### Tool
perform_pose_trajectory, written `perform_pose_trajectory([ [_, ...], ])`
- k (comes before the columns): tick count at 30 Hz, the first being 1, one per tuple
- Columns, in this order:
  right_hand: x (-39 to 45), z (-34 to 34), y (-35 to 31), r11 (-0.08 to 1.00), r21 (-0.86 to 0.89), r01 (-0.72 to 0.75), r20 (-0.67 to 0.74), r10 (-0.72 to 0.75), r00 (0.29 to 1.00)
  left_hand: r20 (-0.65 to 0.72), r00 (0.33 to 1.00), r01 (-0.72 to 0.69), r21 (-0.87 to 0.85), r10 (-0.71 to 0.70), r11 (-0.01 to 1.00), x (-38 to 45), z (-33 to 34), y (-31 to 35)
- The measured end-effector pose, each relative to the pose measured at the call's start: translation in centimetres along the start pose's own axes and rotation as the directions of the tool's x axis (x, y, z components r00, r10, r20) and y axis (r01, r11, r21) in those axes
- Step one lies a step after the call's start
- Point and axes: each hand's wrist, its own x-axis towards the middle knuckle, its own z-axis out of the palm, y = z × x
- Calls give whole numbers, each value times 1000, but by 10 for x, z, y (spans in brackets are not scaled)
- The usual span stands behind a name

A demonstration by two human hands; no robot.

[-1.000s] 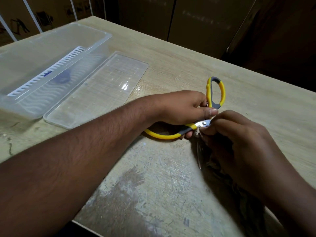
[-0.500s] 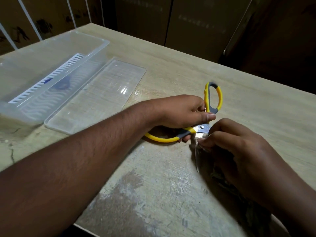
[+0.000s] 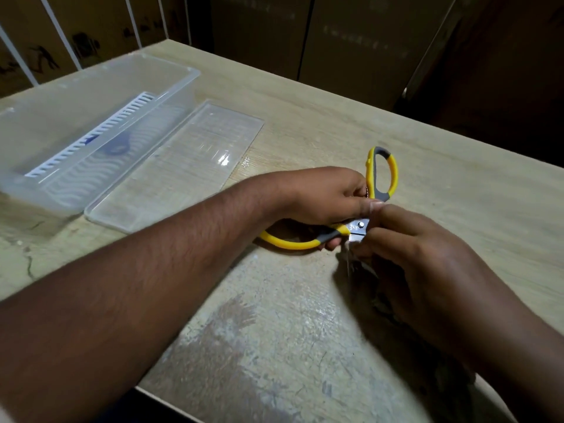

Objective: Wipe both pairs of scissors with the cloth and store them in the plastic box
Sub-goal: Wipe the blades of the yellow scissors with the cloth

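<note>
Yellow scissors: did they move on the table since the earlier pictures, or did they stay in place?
No. The yellow scissors keep the same offset, right of and nearer than the clear lid lying on the table. Only the camera shifted.

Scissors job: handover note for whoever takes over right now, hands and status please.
Left hand grips the yellow scissors at the handles, blades spread.
Right hand is curled round a blade near the pivot; the dark cloth shows under it.
Plastic box sits open far left, lid beside it, neither pair inside.
Done: nothing stored.
Left: finish this wipe; second pair not in view.
</note>
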Motion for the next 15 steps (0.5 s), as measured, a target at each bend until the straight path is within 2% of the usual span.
perform_pose_trajectory([
  [6, 5, -1, 1, 996, -64, -62, -55, 59, 997, 29, 999, 25, -65, -23, 998, -1, -1, 1],
  [9, -6, 1, 0, 999, 38, -19, 0, 19, 1000, 59, 998, 3, -4, -3, 1000, 1, 1, 2],
  [13, 2, 0, -4, 990, -111, -88, -38, 84, 996, 51, 998, 26, -24, -25, 999, 2, 0, 1],
  [15, 5, 2, -4, 994, -102, -31, -2, 31, 1000, 52, 998, 18, 10, -19, 1000, 3, 0, 0],
])
